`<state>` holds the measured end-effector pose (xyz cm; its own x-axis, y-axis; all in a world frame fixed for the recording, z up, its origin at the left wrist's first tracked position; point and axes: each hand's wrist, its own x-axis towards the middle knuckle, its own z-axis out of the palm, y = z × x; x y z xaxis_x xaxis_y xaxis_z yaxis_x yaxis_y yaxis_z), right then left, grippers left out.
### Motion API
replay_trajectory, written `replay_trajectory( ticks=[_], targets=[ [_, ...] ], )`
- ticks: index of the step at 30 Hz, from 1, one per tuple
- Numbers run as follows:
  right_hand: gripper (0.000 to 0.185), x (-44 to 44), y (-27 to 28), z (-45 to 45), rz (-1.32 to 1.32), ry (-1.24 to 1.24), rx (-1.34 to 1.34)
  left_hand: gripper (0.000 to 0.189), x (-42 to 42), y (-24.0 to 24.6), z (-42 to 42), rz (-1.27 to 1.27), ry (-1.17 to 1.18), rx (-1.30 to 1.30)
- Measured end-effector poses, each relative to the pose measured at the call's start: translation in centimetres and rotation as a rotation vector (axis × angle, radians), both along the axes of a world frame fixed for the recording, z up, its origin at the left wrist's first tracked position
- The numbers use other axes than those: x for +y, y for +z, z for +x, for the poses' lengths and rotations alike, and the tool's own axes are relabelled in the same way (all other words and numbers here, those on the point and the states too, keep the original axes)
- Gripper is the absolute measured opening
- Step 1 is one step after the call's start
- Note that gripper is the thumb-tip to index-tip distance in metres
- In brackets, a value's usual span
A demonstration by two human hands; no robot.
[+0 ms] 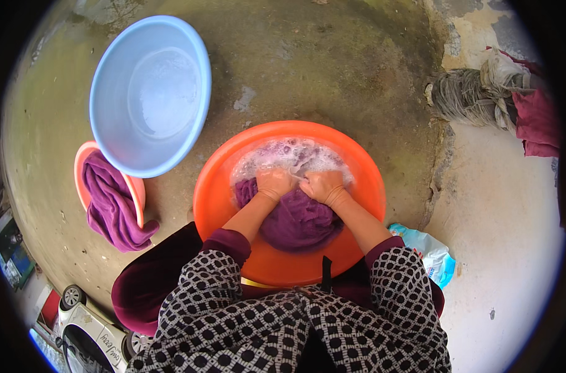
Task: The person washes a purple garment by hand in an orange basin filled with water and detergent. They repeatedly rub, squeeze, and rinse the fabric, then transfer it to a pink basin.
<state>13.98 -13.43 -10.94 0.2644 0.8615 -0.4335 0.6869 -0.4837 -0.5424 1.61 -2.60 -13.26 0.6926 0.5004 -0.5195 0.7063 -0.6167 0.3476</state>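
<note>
Before me stands an orange plastic basin (217,205) with soapy water, its far side covered in white suds (290,151). A wet purple cloth (301,224) lies bunched in the water. My left hand (276,183) is closed in a fist on the cloth, left of the middle. Close beside it, my right hand (324,185) is also in a fist, gripping the same cloth. Both sets of knuckles face each other, with a small gap between them. The fingertips are hidden beneath the hands and in the suds.
A large light-blue basin (110,88) stands at the upper left. It overlaps a small pink basin (81,182) with a purple cloth (117,205) draped over its rim. A detergent bag (429,252) sits at right by the wall (502,224). A bundled, rope-wrapped pipe (464,95) projects farther up.
</note>
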Motion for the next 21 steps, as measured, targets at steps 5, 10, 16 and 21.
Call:
replay_trajectory(
  ticks=[5,10,16,21],
  targets=[
    [0.044,3.1,2.7,1.2,-0.220,-0.071,-0.054,0.028,1.7,2.2,1.5,0.110,-0.002,-0.278],
    [0.032,2.3,7.1,0.5,-0.178,-0.516,0.395,0.038,2.5,6.5,0.0,-0.180,0.230,-0.240],
    [0.028,-2.0,15.5,-5.5,0.474,-1.022,1.527,0.042,0.1,17.1,-3.2,-0.303,0.533,-0.655],
    [0.034,-5.4,19.1,-7.7,0.724,-1.011,1.630,0.034,-1.6,25.4,-4.8,-0.118,0.363,-0.939]
  ],
)
